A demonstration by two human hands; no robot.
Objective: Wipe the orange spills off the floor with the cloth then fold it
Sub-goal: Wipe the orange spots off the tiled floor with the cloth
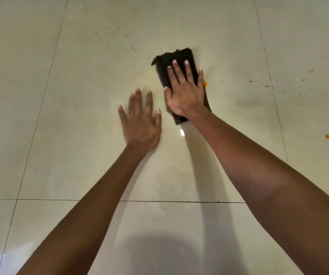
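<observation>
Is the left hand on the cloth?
No, the left hand lies flat on the floor beside the cloth; only the right hand presses it.

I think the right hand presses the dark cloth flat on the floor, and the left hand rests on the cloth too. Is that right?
Not quite: the head view shows the left hand spread on the bare floor beside the cloth, not touching it. The right hand does press the cloth flat.
</observation>
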